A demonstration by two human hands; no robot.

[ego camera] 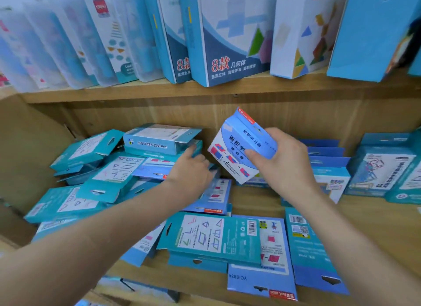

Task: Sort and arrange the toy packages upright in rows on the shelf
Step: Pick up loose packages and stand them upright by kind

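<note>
My right hand [284,159] grips the blue package [237,146], tilted off upright; left of it, my left hand [191,169] touches the teal pile [109,166], fingers loose, holding nothing.

Teal packages [211,237], blue box [250,137], frosted-looking cases [75,50].

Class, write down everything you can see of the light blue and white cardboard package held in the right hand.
The light blue and white cardboard package is a carton with black print, red and blue squares on its white face and a red label at its top corner. It is tilted, lifted above the wooden shelf, gripped by the right hand.
</note>
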